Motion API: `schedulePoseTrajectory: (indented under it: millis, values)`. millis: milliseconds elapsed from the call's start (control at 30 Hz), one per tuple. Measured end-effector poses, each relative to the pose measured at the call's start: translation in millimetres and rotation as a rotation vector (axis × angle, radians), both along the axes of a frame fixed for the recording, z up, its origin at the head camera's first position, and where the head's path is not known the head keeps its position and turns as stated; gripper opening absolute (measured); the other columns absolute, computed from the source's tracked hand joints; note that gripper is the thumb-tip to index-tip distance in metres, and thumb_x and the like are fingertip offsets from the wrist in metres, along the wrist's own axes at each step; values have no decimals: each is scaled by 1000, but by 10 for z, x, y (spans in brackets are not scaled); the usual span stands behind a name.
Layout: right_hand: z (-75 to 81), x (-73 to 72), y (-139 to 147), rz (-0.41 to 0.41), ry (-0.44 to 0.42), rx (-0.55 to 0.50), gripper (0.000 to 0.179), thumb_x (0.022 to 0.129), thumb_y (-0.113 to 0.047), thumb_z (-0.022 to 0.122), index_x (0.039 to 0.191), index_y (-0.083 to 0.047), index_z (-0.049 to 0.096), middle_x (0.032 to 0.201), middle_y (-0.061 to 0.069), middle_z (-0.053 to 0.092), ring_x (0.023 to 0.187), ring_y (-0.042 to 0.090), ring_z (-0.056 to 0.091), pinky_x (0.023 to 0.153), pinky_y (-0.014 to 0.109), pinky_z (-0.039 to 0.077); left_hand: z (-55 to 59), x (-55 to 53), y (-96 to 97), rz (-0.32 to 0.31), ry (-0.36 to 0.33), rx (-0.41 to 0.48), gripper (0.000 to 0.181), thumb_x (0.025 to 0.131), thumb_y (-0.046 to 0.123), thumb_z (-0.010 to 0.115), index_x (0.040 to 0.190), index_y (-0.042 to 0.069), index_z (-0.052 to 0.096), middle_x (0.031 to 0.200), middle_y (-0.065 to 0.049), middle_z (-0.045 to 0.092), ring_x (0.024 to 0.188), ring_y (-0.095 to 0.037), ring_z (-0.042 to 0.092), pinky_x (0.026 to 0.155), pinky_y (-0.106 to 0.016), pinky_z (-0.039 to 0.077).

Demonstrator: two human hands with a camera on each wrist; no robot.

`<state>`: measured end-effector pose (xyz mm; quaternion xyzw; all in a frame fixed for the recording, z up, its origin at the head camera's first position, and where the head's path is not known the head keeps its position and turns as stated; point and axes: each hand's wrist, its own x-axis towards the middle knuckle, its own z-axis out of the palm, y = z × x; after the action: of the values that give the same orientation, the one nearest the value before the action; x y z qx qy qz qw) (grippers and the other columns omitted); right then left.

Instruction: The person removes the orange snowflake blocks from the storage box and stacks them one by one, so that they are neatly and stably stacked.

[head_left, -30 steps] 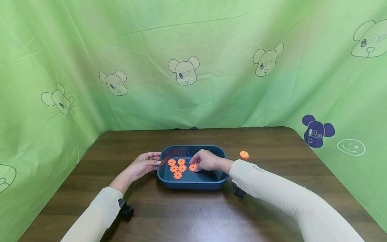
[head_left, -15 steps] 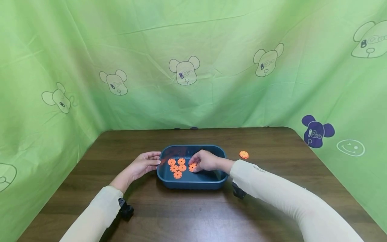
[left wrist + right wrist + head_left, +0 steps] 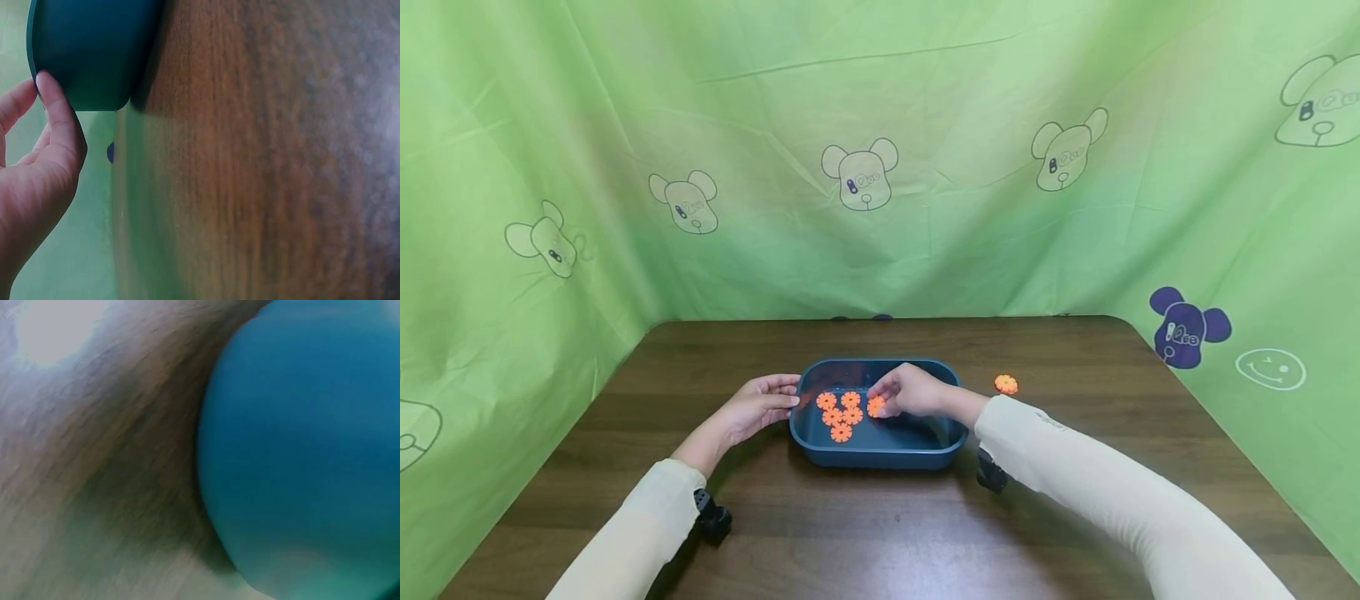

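A blue rectangular tub (image 3: 880, 458) with rounded corners sits on the wooden table. My left hand (image 3: 752, 412) holds its left end by the rim; the left wrist view shows the fingertips (image 3: 45, 78) at the rim. Over the tub's inside, my right hand (image 3: 916, 390) pinches an orange flower-shaped disc (image 3: 876, 406) between thumb and fingers. Several matching orange discs (image 3: 841, 416) lie on the tub floor to the left of it. The right wrist view holds only the tub's blurred outer wall (image 3: 300, 444); the right hand is out of that view.
One more orange flower-shaped disc (image 3: 1006, 384) lies on the table (image 3: 880, 533) to the right of the tub. A green printed cloth (image 3: 925, 250) hangs behind the table and along both sides. Black wrist cameras (image 3: 713, 521) sit below the sleeves.
My right hand has risen slightly with the pinched disc, which has shifted a little up and left. The left hand stays at the tub's rim, and the tub has not moved.
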<state>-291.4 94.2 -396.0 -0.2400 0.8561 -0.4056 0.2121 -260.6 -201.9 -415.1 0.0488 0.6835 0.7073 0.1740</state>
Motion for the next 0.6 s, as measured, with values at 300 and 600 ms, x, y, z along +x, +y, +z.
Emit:
schedulePoseTrajectory:
  millis: [300, 600]
  values:
    - [83, 12, 53, -1, 8, -83, 35, 86, 1, 70, 121, 3, 66, 97, 7, 69, 84, 17, 62, 78, 34, 55, 0, -2, -14, 1, -4, 3, 54, 92, -2, 59, 141, -11, 38, 104, -9, 58, 86, -12, 62, 76, -25, 54]
    - [145, -6, 190, -30, 36, -118, 39, 89, -2, 69, 126, 6, 61, 117, 14, 67, 91, 18, 68, 84, 37, 54, -12, -16, -18, 1, -4, 4, 53, 92, -2, 59, 141, -11, 38, 106, -11, 58, 87, -13, 62, 77, -25, 54]
